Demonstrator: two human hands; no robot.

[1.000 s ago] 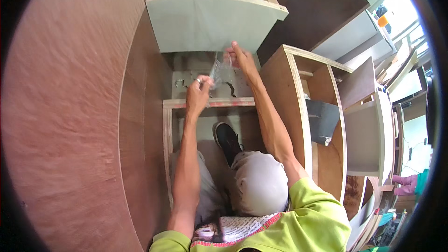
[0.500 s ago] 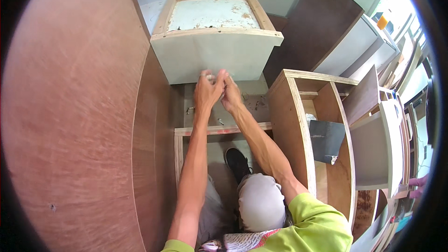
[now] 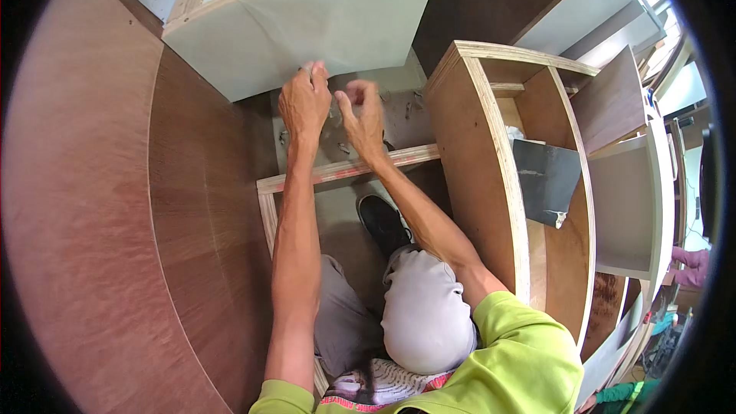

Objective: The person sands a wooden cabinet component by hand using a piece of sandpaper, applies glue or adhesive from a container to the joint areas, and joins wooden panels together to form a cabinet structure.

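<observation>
A box-like cabinet piece with a pale grey front panel (image 3: 307, 27) and a raw wood frame on top stands ahead of me. My left hand (image 3: 305, 103) is at the panel's lower edge, its fingers closed together; whatever they may hold is hidden. Beside it on the right, my right hand (image 3: 363, 116) hovers apart from the panel, fingers curled and thumb held away, slightly blurred, with nothing visible in it. Below both hands runs a plywood-edged rail (image 3: 360, 169), with small crumpled scraps (image 3: 343, 148) on the floor behind it.
A large brown wood panel (image 3: 84, 207) walls off my left. Close on my right stands an open plywood cabinet (image 3: 479, 161) with a dark grey piece (image 3: 546, 180) in it. My shoe (image 3: 383, 222) is inside the frame. Another person's green sleeve (image 3: 629, 392) shows at lower right.
My hands were together at the panel's lower edge and are now apart, the right one drawn back. The view has shifted, so the cabinet piece sits higher and further left.
</observation>
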